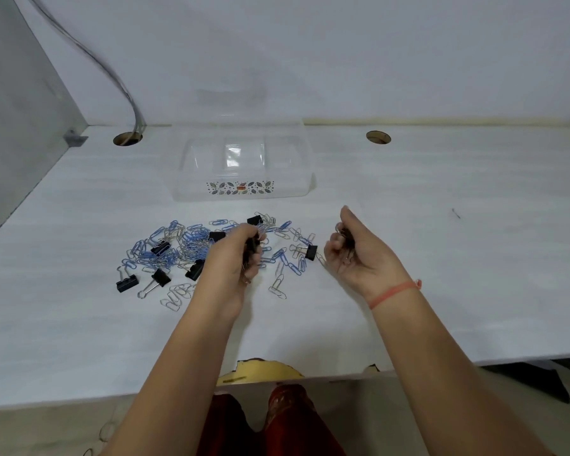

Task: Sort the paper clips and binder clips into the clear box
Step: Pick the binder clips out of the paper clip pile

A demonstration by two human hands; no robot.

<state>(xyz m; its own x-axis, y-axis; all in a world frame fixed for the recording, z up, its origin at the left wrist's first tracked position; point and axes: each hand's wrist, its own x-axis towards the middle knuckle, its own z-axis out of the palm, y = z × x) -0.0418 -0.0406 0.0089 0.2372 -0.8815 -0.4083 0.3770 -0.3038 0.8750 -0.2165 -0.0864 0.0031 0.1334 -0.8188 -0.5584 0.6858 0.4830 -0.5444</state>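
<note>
Hands (236, 255) (356, 255) each clutch black binder clips (252, 246); clear box (241, 169) lies long side left-right.

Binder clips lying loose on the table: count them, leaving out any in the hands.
7: two front-left, three in the pile, one at its far edge, one between the hands. Paper clips may hide others.

Bare forearms; a red thread bracelet (396, 292) circles the right wrist; dark red trousers (277, 422).
</note>
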